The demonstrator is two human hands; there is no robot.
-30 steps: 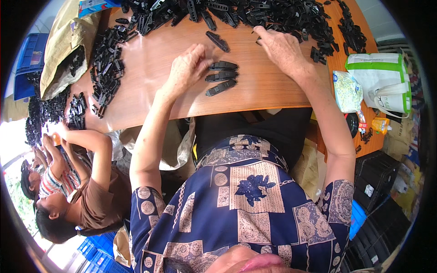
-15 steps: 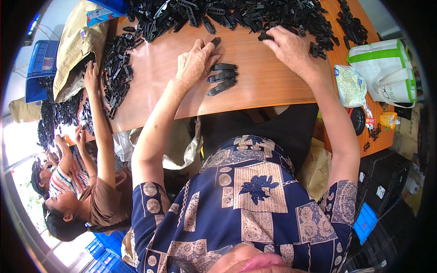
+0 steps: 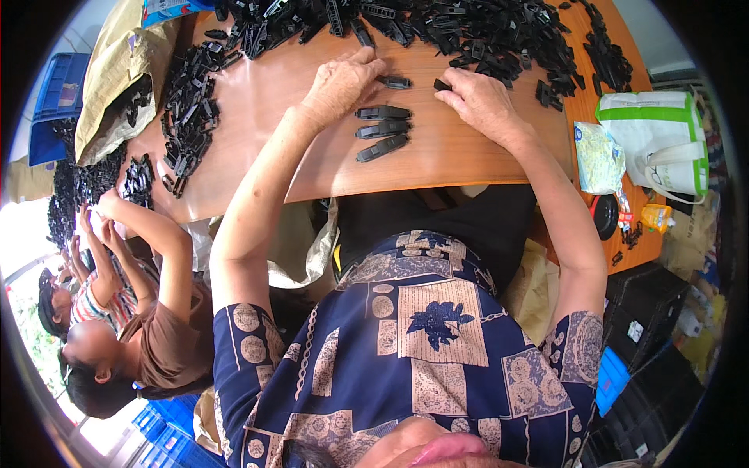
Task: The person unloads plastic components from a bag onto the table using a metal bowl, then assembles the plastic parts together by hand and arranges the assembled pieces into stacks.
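Note:
My left hand (image 3: 343, 84) is closed at the fingertips on the near end of an elongated black plastic part (image 3: 396, 82), just above the tabletop or touching it. Directly below that part, three similar black parts (image 3: 383, 128) lie in a stacked row on the wooden table (image 3: 273, 148), the lowest one tilted. My right hand (image 3: 482, 101) pinches a small black piece (image 3: 442, 84) between thumb and fingers, a short way right of the left hand's part. What kind of parts they are, I cannot make out.
A wide heap of black plastic parts (image 3: 491, 35) runs along the far side, with another pile (image 3: 189, 129) at the left. A woven sack (image 3: 117, 86), a white-green bag (image 3: 655, 125) and a plastic packet (image 3: 598, 156) flank the work area. A co-worker (image 3: 168, 312) sits at the left.
My left hand has moved slightly up, its part now pointing right. My right hand has drawn its small piece back from the heap toward the middle. The co-worker's arm has left the sack.

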